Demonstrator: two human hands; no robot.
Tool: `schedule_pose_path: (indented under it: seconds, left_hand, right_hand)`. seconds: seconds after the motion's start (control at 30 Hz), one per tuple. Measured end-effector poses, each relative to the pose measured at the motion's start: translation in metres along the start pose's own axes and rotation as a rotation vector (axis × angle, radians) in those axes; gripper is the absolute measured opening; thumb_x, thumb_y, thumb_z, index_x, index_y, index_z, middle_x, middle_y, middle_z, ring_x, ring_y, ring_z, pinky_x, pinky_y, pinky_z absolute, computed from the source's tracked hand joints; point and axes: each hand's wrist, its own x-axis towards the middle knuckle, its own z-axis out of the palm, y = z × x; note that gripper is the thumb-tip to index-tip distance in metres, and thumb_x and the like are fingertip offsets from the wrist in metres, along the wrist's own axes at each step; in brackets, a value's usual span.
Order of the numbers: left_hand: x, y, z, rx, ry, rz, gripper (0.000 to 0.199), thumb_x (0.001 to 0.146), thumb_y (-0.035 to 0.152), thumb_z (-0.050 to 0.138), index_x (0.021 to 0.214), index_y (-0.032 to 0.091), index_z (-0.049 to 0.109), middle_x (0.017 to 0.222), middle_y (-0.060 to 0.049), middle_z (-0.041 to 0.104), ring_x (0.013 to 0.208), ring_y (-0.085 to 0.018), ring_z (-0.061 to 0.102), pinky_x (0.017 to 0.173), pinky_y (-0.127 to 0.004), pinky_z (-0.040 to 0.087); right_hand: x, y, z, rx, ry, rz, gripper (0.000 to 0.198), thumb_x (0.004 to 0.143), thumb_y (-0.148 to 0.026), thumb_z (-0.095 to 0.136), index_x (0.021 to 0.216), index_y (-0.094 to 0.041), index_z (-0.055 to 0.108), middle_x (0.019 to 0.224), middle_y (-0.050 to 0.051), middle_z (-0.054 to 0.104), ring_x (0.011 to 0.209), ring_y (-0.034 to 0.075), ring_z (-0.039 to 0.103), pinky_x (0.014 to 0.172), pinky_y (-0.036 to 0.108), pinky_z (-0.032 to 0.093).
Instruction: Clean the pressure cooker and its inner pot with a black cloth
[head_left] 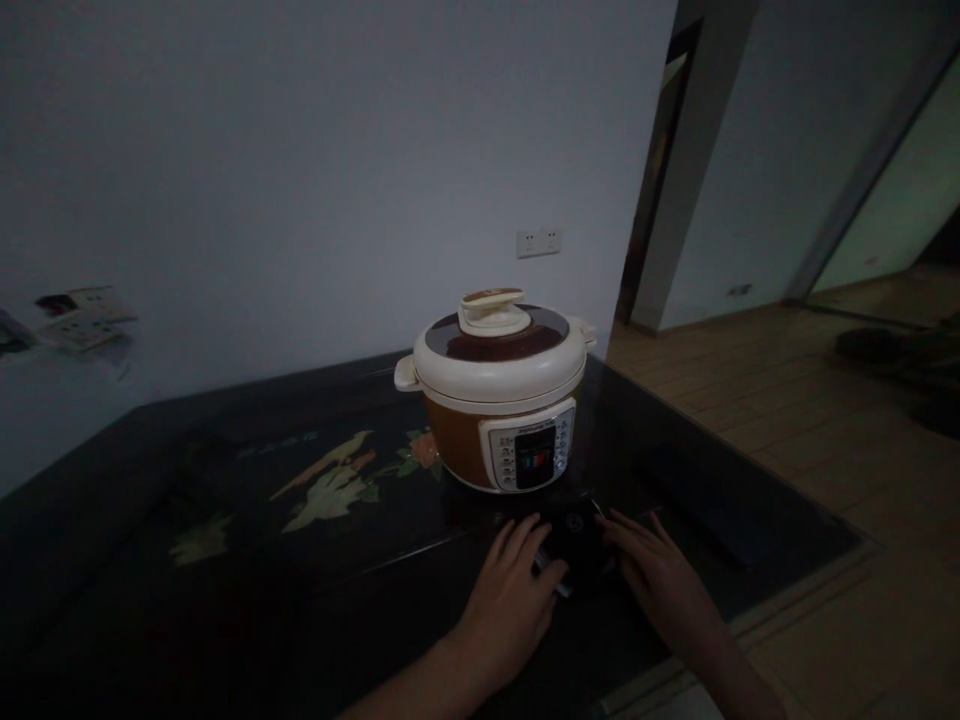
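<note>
A small dark flat item [577,545] with a round emblem lies on the black table in front of the electric pressure cooker [465,440]. Its kind is hard to make out in the dim light. Along its left side my left hand [514,580] grips the edge, thumb and fingers bent around a pale strip. My right hand [656,565] holds the opposite side, its fingers curled at the edge; a thin light line shows by the fingertips. The cooker is brown and cream, with its lid on and a button panel facing me.
The dark table [300,600] carries a bird-and-flower picture and meets the wall at the back. A dark flat slab [705,510] lies at right, near the table edge. A wall socket [538,243] sits behind the cooker; tiled floor [712,350] extends at right.
</note>
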Motion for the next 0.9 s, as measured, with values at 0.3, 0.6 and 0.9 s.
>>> schedule_pose_path:
  seconds: [0.3, 0.6, 0.9]
  left_hand:
    - [-0.012, -0.003, -0.013, -0.195, -0.127, 0.011, 0.048, 0.089, 0.02, 0.057, 0.136, 0.025, 0.051, 0.148, -0.011, 0.048, 0.14, -0.027, 0.041, 0.117, -0.051, 0.032]
    - [-0.04, -0.026, -0.043, -0.369, 0.016, -0.101, 0.039, 0.087, 0.014, 0.054, 0.124, 0.026, 0.06, 0.139, -0.006, 0.057, 0.131, -0.021, 0.05, 0.115, -0.043, 0.033]
    - [-0.021, -0.1, -0.051, -1.458, 0.816, -0.575, 0.041, 0.091, 0.048, 0.05, 0.116, 0.018, 0.061, 0.122, -0.012, 0.064, 0.118, -0.025, 0.059, 0.101, -0.042, 0.045]
  right_hand:
    - [-0.002, -0.009, 0.006, -0.048, 0.032, 0.048, 0.023, 0.092, -0.031, 0.051, 0.109, -0.026, 0.064, 0.13, 0.01, 0.063, 0.126, 0.031, 0.056, 0.104, 0.066, 0.04]
    - [-0.003, 0.017, 0.005, -0.026, 0.103, 0.07, 0.027, 0.089, -0.038, 0.047, 0.103, -0.025, 0.067, 0.125, 0.012, 0.065, 0.124, 0.037, 0.056, 0.1, 0.07, 0.039]
    - [0.105, -0.195, 0.007, 0.871, 0.122, -0.128, 0.034, 0.093, -0.036, 0.047, 0.121, -0.021, 0.06, 0.133, 0.011, 0.059, 0.126, 0.023, 0.053, 0.11, 0.042, 0.039]
